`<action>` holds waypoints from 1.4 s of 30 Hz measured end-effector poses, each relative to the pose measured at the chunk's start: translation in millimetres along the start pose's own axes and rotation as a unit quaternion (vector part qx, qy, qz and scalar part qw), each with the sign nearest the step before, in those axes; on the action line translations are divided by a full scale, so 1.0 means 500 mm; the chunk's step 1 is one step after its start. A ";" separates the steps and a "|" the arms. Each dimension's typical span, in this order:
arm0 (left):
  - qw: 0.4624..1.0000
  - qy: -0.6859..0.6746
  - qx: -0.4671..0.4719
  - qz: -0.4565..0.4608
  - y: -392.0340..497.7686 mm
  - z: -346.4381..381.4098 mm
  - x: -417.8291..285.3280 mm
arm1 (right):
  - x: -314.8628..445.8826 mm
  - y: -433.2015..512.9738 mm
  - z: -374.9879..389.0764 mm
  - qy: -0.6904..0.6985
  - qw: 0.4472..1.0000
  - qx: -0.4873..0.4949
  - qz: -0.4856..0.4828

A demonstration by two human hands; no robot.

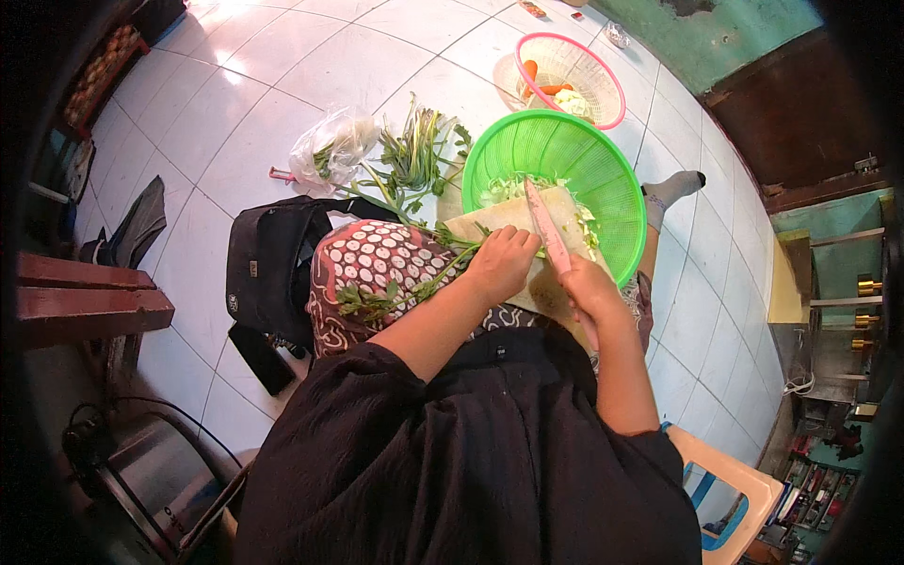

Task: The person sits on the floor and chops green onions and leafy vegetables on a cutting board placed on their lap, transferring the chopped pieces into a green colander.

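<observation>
My right hand (595,291) grips a pink knife (547,224), its blade pointing away from me over a worn cutting board (480,217). My left hand (503,261) is closed around leafy green stalks (441,277), pressing them on the board just left of the blade. The leafy ends trail over my patterned cloth-covered knee. The far end of the board reaches over a bright green plastic basket (600,152). Small pale green cut pieces (588,229) lie at the board's right edge, and shredded pale vegetable (512,185) rests in the basket.
Beyond stands a pink-rimmed basket (613,70) with carrots (556,90) and a pale vegetable piece. Left of the green basket lie scallions (417,152) and a clear plastic bag (337,145). A black bag (272,265) sits by my left knee, a plastic stool (734,480) behind at right.
</observation>
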State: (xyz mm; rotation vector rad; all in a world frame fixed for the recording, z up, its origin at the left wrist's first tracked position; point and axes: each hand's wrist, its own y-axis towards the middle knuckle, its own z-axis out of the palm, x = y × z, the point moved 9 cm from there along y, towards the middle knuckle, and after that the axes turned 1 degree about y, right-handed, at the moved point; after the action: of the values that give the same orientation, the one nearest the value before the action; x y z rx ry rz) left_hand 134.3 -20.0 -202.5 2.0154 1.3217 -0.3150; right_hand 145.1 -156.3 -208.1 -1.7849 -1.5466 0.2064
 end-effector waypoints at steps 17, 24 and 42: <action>0.995 -0.057 -0.034 -0.073 -0.007 -0.009 0.046 | 0.064 0.009 0.019 -0.071 0.991 -0.091 -0.066; 0.995 -0.052 -0.063 -0.055 -0.010 -0.005 0.049 | 0.045 -0.020 0.058 -0.138 0.983 -0.112 -0.038; 0.994 -0.057 -0.073 -0.050 -0.016 -0.017 0.055 | 0.081 0.001 0.085 -0.153 0.974 -0.151 -0.077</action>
State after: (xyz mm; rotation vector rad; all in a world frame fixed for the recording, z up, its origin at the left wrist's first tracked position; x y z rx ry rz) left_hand 138.2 7.0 -214.7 1.7871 1.3368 -0.3635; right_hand 131.9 -101.5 -224.5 -1.9186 -2.0183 0.1842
